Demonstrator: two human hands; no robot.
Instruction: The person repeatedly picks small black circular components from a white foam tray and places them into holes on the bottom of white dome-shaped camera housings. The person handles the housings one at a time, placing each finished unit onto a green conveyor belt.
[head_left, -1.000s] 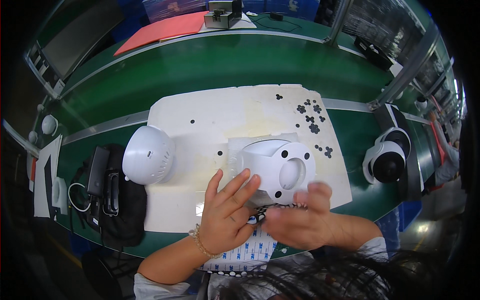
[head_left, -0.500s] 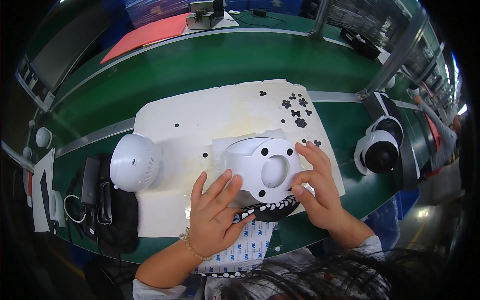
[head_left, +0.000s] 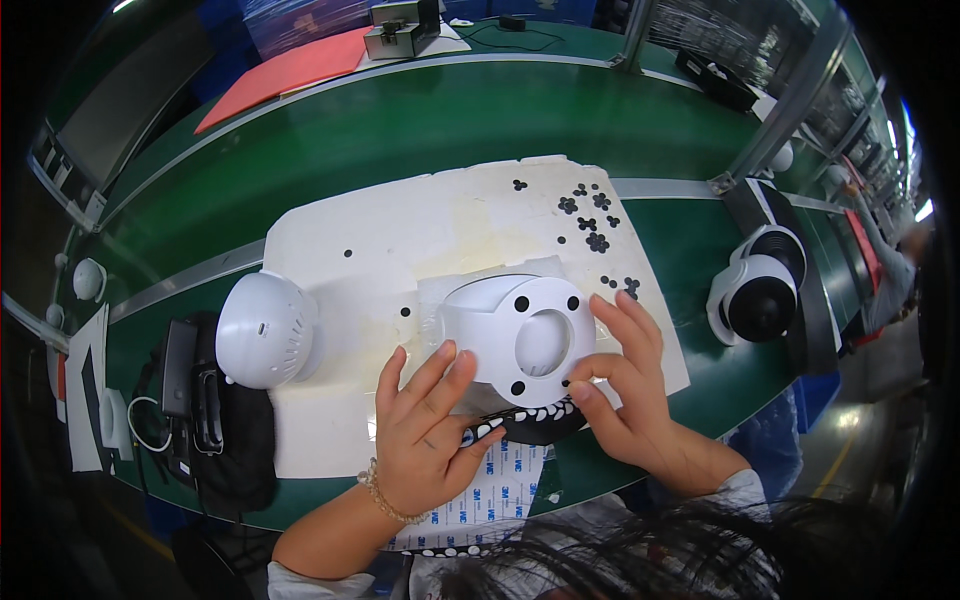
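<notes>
A white plastic camera housing (head_left: 480,335) lies on its side, its round base with a central hole facing me. Black round pads (head_left: 518,388) sit near the base's rim. My right hand (head_left: 635,410) is closed in a pinch, thumb and forefinger on a small black round pad (head_left: 566,383) at the base's lower right; its other fingers rest along the rim. Between thumb and fingers my left hand (head_left: 420,450) grips a black strip with white round holes (head_left: 540,418). The left fingertips touch the housing's left side.
Another white housing (head_left: 265,330) stands at left on the pale board (head_left: 350,400). Black pads in clusters (head_left: 597,242) lie at the board's far right. A black-and-white camera (head_left: 755,295) stands to the right. Black cases (head_left: 225,410) and cables are at left; printed backing paper (head_left: 490,490) lies near me.
My right thumb and forefinger have moved down and left onto the base's lower right, where a black pad now shows. The left hand keeps its grip on the strip.
</notes>
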